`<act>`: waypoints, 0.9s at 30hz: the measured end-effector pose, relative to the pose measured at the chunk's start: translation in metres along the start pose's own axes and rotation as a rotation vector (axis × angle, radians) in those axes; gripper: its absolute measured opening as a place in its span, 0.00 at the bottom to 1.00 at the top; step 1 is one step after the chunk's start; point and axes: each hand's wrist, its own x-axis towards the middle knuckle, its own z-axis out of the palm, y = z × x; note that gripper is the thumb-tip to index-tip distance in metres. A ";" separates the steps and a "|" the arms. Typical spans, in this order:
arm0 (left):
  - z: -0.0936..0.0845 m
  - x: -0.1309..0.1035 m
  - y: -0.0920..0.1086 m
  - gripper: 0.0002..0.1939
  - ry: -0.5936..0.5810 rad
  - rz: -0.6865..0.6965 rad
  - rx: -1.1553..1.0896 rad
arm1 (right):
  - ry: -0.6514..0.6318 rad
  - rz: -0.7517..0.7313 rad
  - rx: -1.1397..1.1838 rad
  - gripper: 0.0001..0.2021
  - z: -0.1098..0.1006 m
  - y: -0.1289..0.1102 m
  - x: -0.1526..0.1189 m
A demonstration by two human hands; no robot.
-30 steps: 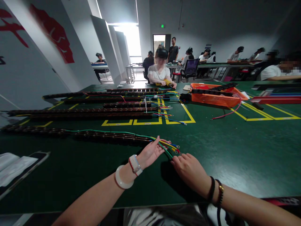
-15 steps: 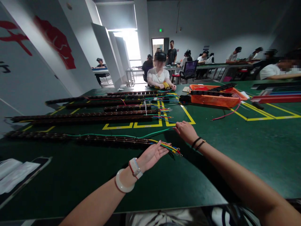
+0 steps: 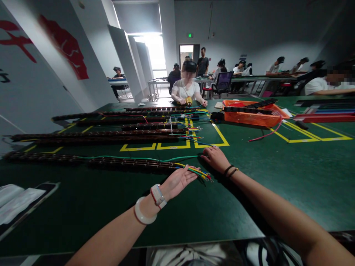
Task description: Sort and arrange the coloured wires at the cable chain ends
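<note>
My right hand (image 3: pixel 216 159) is closed on the end of a green wire (image 3: pixel 180 159), its fingers pinched together just above the table. The wire runs left along a long black cable chain (image 3: pixel 133 163), which has brown cables lying in it. At the chain's right end, my left hand (image 3: pixel 181 180) lies with fingers stretched out beside a bundle of coloured wires (image 3: pixel 201 172) in yellow, green, blue and red. Metal ring lugs tip some of these wires. The bundle passes at the thumb and over the fingers; whether the left hand presses on it is unclear.
More cable chains (image 3: pixel 97 136) lie across the green table (image 3: pixel 263 184), among yellow tape outlines. An orange basket (image 3: pixel 252 118) holds black chain pieces. A person (image 3: pixel 186 87) opposite has a yellow tool (image 3: pixel 189 101). Papers (image 3: pixel 22 203) lie at the left.
My right hand has come down and slightly left, and the green wire now lies lower and flatter. My left hand stays nearly in place at the wire bundle.
</note>
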 end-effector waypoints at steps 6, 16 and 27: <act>-0.001 0.001 -0.001 0.09 0.005 0.007 -0.018 | 0.044 -0.036 -0.029 0.16 -0.027 -0.015 -0.007; 0.005 -0.002 0.001 0.10 0.041 0.007 0.002 | -0.329 -0.255 -0.054 0.17 -0.062 -0.049 -0.020; 0.004 -0.003 0.002 0.08 0.041 -0.006 0.003 | -0.467 -0.110 0.346 0.17 -0.060 -0.025 -0.014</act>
